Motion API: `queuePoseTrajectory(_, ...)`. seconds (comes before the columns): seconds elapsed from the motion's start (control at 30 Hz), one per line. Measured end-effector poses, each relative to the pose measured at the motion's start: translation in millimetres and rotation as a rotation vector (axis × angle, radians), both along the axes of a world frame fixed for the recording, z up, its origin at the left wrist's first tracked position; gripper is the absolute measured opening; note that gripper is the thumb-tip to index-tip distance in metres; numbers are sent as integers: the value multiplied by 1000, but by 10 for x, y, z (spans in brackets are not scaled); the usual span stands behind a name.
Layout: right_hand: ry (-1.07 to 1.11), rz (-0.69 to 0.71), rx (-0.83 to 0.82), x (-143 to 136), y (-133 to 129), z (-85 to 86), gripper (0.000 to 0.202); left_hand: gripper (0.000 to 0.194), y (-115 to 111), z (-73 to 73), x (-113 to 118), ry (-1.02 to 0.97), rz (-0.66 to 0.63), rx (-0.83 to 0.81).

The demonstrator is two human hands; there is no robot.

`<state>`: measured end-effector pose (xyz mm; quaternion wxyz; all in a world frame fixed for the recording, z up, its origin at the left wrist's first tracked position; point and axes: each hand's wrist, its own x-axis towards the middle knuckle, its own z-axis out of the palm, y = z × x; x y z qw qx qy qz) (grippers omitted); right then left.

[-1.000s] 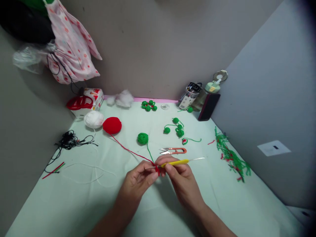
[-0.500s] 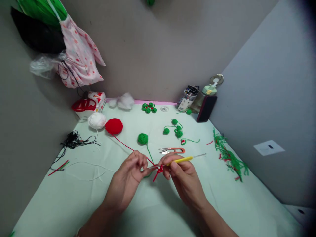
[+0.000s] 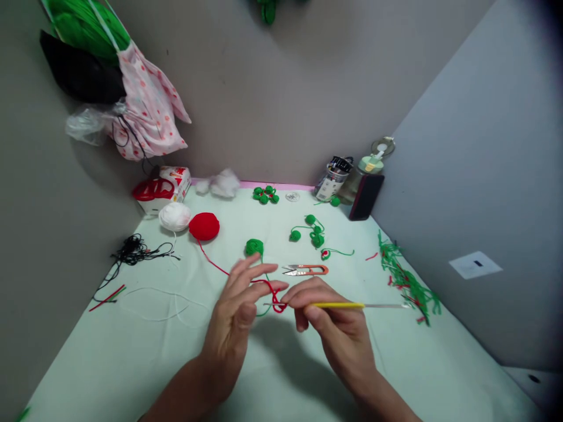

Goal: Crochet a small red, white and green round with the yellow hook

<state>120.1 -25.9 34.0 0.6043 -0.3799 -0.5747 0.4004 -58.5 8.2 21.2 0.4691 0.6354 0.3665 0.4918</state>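
A yellow-handled crochet hook (image 3: 338, 305) lies level in my right hand (image 3: 336, 319), whose fingers are closed round it. Its left tip passes through a small red loop piece (image 3: 278, 302) at my right fingertips. My left hand (image 3: 237, 310) is spread just left of that piece, with red yarn (image 3: 211, 261) running behind and across its fingers. The yarn leads back to a red ball (image 3: 204, 226). Behind my left fingertips sits a green yarn ball (image 3: 254, 247), its strand trailing down towards the red piece.
Orange-handled snips (image 3: 308, 269) lie beyond my right hand. Small green balls (image 3: 316, 237), a white yarn ball (image 3: 175, 217) and black cord (image 3: 134, 251) are farther back. Green scraps (image 3: 407, 278) lie right. A phone (image 3: 367, 197) leans beside a bottle (image 3: 370, 164).
My left hand has let go of the red piece and its fingers have spread. The hook has turned level, its far end swinging right, and the red yarn hangs looser.
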Motion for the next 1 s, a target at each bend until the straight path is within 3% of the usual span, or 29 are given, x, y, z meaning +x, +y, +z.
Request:
queuePoseTrajectory(0.1, -79, -51, 49, -24, -3, 37, 19, 50, -3, 0, 10, -97, -116, -224)
queuePoseTrajectory(0.23, -141, -102, 69, -51, 10, 19, 19, 28, 29, 29, 24, -216, -112, -415)
queuePoseTrajectory(0.43, -88, -97, 44, -53, 49, -24, 19, 28, 71, -4, 24, -337, -75, -504)
queuePoseTrajectory(0.63, -35, -78, -10, -39, 80, -110, 19, 30, 89, -42, 60, -521, -62, -759)
queuePoseTrajectory(0.87, 81, -29, -164, -6, 107, -284, 21, 32, 129, -58, 51, -563, -74, -866)
queuePoseTrajectory(1.0, 196, -16, -253, -32, 136, -310, 20, 22, 105, -103, 42, -604, -69, -858)
